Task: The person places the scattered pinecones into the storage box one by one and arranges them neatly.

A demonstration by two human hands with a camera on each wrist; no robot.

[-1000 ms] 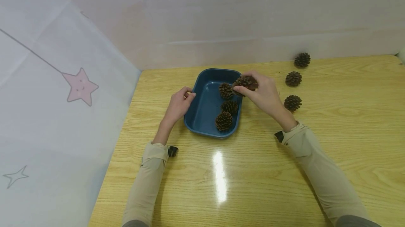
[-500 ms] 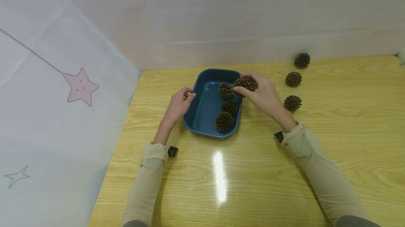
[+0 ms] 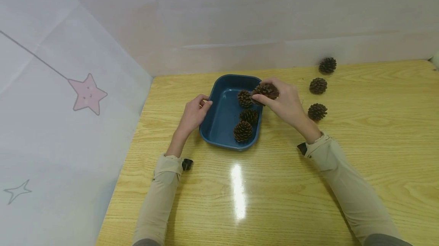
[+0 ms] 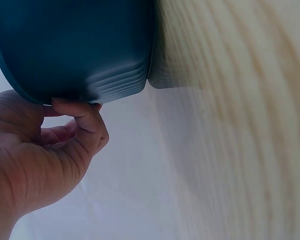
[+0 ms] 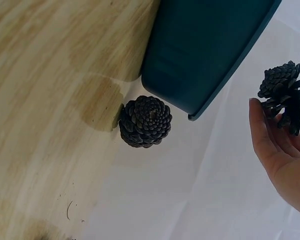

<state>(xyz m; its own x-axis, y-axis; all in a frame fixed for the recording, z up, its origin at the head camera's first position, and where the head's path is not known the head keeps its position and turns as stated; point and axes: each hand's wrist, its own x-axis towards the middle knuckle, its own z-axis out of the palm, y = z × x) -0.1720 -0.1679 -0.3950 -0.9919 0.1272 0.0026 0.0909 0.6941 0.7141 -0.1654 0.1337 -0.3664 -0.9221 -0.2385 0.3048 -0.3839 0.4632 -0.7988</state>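
A dark blue plastic basin (image 3: 219,143) stands on the table with several brown pine cones lying in its right half, one of them a rounded pine cone (image 3: 242,131) near the front. My left hand (image 3: 196,113) pinches the basin's left rim between thumb and curled fingers. My right hand (image 3: 286,99) holds a pine cone (image 3: 264,91) over the right rim. In the right wrist view, this held pine cone (image 5: 285,95) rests at the fingertips; I cannot tell whether it is one cone or two. Below it, another pine cone (image 5: 145,121) sits on the table beside the basin.
To the right of the basin, a row of pine cones stands on the wooden table (image 3: 274,185): a near one (image 3: 317,111), a middle one (image 3: 318,85) and a far one (image 3: 327,65) by the wall. A pale cloth wall (image 3: 219,21) closes off the back and left.
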